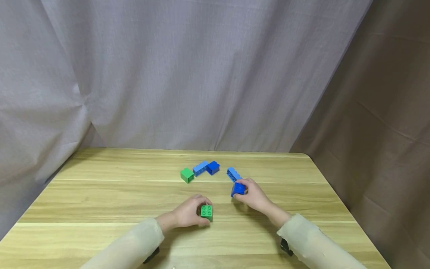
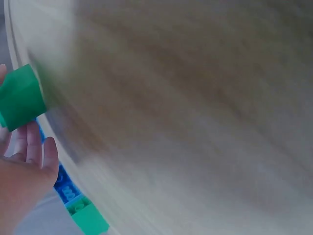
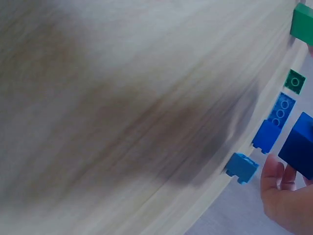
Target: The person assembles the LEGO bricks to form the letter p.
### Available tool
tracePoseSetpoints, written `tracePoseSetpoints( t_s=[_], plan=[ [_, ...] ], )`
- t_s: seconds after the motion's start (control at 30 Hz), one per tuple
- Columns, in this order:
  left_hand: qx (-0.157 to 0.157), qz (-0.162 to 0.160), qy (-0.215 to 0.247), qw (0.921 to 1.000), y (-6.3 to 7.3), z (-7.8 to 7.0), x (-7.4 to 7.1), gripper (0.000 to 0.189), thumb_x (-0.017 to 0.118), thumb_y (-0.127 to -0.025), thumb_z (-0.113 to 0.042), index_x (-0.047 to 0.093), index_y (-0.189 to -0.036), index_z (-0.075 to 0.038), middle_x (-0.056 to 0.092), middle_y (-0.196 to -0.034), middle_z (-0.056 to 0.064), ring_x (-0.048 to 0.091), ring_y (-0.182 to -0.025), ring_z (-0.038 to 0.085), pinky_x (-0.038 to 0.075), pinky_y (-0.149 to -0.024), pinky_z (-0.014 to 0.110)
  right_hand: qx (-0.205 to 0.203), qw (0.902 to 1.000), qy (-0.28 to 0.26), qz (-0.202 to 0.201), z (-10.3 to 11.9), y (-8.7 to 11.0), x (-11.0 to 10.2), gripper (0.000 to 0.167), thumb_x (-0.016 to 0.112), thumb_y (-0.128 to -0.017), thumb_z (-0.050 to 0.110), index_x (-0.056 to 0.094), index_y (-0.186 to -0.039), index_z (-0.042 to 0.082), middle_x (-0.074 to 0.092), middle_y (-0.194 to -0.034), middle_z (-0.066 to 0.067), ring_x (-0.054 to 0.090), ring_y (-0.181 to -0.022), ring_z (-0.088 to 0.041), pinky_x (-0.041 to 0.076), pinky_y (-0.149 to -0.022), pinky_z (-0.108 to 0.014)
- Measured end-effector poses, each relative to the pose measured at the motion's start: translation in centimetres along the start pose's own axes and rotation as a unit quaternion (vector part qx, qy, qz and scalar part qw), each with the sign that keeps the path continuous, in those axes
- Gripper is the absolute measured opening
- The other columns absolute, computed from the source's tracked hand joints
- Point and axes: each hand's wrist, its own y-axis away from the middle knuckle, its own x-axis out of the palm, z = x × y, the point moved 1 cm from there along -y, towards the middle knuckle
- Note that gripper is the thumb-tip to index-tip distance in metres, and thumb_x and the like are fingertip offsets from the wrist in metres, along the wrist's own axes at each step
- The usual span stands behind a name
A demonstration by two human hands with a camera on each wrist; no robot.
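Through the head and wrist views, from my distant seat, I saw the left hand (image 1: 188, 213) holding a green plastic block (image 1: 206, 212), its fingers curled round the sides and four round studs facing up. The right hand (image 1: 256, 197) pinched a dark blue plastic block (image 1: 237, 189) between thumb and fingers, farther back and to the right, with a clear gap between the two held pieces. I could not tell for certain whether either one touched the pale wood-grain table (image 1: 100, 201). Beyond them lay a second green block (image 1: 187, 175), then a long light blue block (image 1: 200, 169) with its hollow underside showing, and a second dark blue block (image 1: 213, 168) that looked to be touching it. Another light blue block (image 1: 233, 174) lay just past the right fingertips. I judged the step in hand to be handling one block with each hand, the pair kept apart. As I read it, the next move called for steady fingers and a check on how the blue piece was turned. I could read no brand, label or writing anywhere; the studs showed too small for lettering.
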Motion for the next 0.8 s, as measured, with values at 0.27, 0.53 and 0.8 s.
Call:
tracePoseSetpoints(
  t_s=[0.27, 0.53, 0.8],
  plan=[
    [-0.011, -0.007, 0.026, 0.9996, 0.8, 0.3, -0.8, 0.055, 0.078, -0.074, -0.022, 0.054, -0.121, -0.004, 0.059, -0.115, 0.008, 0.056, -0.105, 0.022, 0.047, -0.095, 0.040, -0.019, 0.9998, -0.003, -0.007, 1.5, 0.3, -0.5, 0.050, 0.072, -0.079, 0.012, 0.055, -0.122, -0.006, 0.056, -0.106, -0.016, 0.056, -0.084, -0.020, 0.050, -0.067, -0.024],
    [-0.007, -0.023, 0.038, 0.9990, 0.6, 0.4, -0.5, 0.049, 0.077, -0.076, -0.020, 0.057, -0.116, -0.001, 0.061, -0.111, 0.009, 0.058, -0.101, 0.021, 0.049, -0.092, 0.038, -0.040, 0.9985, -0.036, 0.011, 3.5, 0.4, 0.0, 0.047, 0.075, -0.077, 0.013, 0.053, -0.117, 0.002, 0.059, -0.100, -0.012, 0.054, -0.080, -0.016, 0.048, -0.062, -0.023],
    [-0.008, -0.037, 0.053, 0.9979, 0.5, 0.5, -0.4, 0.030, 0.078, -0.074, -0.018, 0.062, -0.098, -0.008, 0.063, -0.097, 0.001, 0.059, -0.090, 0.015, 0.051, -0.084, 0.028, -0.058, 0.9958, -0.056, 0.044, 5.4, 0.8, 0.7, 0.039, 0.077, -0.076, 0.015, 0.054, -0.106, 0.003, 0.060, -0.096, -0.011, 0.055, -0.080, -0.019, 0.048, -0.062, -0.021]
  ],
)
